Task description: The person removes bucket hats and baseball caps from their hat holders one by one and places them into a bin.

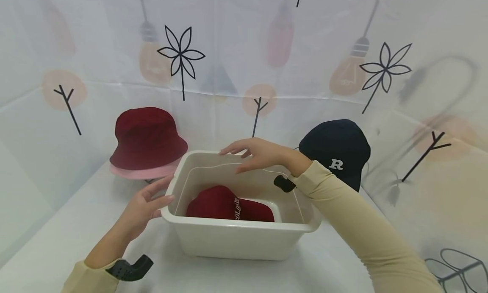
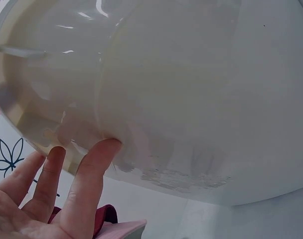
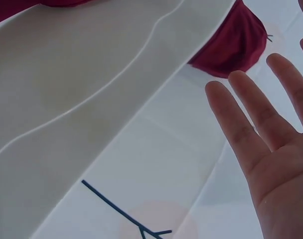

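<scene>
A white plastic basin [image 1: 244,240] stands on the table, with a dark red cap [image 1: 217,202] lying inside it. White lettering runs across the cap's front. My left hand [image 1: 139,210] touches the basin's left end at the rim, fingers spread and fairly straight; the left wrist view shows the thumb [image 2: 94,174] against the basin's wall. Above the far rim, my right hand [image 1: 264,154] is held with extended fingers and nothing in its grasp. The right wrist view shows those fingers [image 3: 241,124] apart from the basin wall [image 3: 91,74].
Behind the basin on the left, a dark red bucket hat [image 1: 146,136] rests above a pink brim [image 1: 145,172]. A navy cap [image 1: 335,146] with a white R stands at the back right. A patterned white curtain [image 1: 228,51] hangs behind the white table [image 1: 152,259].
</scene>
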Available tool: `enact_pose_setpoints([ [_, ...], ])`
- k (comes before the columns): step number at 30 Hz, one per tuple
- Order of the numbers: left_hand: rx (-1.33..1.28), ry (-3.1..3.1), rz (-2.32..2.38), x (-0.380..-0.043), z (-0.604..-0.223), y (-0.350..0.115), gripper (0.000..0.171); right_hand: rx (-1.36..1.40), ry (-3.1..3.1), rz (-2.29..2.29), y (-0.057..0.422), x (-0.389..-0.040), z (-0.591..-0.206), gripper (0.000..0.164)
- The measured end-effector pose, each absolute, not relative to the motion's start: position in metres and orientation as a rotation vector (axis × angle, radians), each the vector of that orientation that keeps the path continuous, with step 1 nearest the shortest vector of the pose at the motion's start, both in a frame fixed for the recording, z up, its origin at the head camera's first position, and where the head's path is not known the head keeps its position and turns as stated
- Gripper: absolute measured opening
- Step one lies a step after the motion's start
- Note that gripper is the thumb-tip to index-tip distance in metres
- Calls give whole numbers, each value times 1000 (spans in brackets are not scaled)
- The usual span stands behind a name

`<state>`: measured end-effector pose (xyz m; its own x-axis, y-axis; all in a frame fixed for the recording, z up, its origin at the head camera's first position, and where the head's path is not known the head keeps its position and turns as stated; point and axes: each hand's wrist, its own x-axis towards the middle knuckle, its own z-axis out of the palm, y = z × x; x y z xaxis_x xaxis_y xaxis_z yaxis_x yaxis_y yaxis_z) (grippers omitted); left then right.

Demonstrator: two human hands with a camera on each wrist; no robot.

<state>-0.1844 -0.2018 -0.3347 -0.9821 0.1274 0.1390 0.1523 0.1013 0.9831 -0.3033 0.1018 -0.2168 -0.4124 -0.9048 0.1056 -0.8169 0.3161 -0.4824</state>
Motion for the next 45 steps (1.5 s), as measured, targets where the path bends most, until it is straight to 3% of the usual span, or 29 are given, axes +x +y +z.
enact_pose_setpoints([
  [45,-283,-2344,-2057,-186,-334,-202,62,-1376,2601,-845,195,-289,-227,56],
])
